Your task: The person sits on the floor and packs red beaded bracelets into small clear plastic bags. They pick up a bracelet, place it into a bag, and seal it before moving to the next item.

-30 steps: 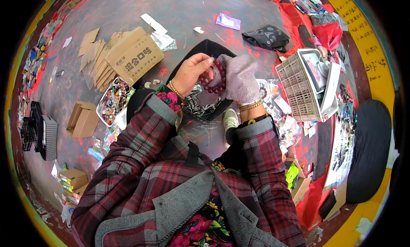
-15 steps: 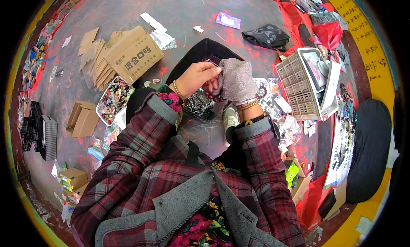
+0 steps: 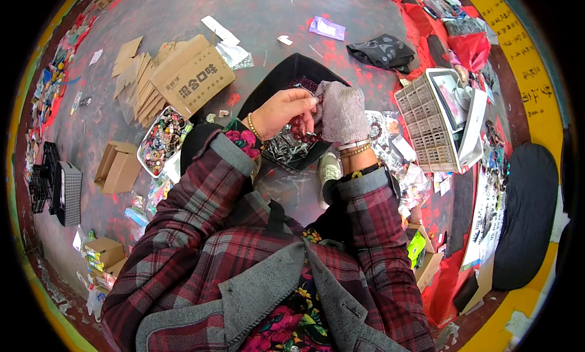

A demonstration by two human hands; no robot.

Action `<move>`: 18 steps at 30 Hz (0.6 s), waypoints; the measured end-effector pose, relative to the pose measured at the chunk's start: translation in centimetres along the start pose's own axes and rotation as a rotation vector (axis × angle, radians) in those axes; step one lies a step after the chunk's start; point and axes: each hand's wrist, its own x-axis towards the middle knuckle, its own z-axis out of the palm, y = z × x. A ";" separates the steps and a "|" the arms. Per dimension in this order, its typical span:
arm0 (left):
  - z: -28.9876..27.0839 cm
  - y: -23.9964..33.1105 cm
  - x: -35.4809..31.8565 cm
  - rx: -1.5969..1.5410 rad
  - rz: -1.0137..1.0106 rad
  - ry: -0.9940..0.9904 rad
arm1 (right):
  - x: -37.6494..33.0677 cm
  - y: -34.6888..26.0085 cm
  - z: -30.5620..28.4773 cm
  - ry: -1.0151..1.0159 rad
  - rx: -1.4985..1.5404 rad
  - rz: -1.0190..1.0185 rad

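My left hand [image 3: 281, 113], a beaded bracelet at its wrist, pinches a string of dark red beads [image 3: 303, 126] at the edge of a fuzzy grey-pink cloth [image 3: 341, 113]. That cloth covers my right hand right down to the bracelets on the wrist, so its fingers are hidden. Both hands are close together, the cloth touching the beads. Below them a black open container [image 3: 294, 66] holds shiny, clear-wrapped small pieces [image 3: 287, 146]; more dark red beads show near its far side, partly behind my hands.
Flattened cardboard and a brown carton [image 3: 194, 81] lie to the left, near a white tray of mixed trinkets [image 3: 146, 160]. On the right stands a pale plastic basket [image 3: 420, 123] filled with flat items. A dark patterned bag [image 3: 381, 52] and a purple packet [image 3: 327, 28] lie beyond the container.
The bead string that hung between my hands, near the right wrist, now shows bunched under my left fingers. The cloth-covered hand has turned slightly and moved a little to the right.
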 end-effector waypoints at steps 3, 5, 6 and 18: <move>0.2 0.4 -0.4 -0.041 0.023 0.024 | -0.2 -0.5 -0.8 0.093 0.134 0.147; -0.3 0.7 -0.3 -0.112 0.041 0.047 | -0.2 -0.4 -1.1 0.139 0.272 0.171; -0.8 0.5 -0.1 -0.130 0.083 0.048 | 0.1 0.1 -1.0 0.130 0.323 0.128; 0.6 -0.2 0.3 -0.199 0.063 0.005 | -0.5 2.3 3.4 0.143 0.692 0.211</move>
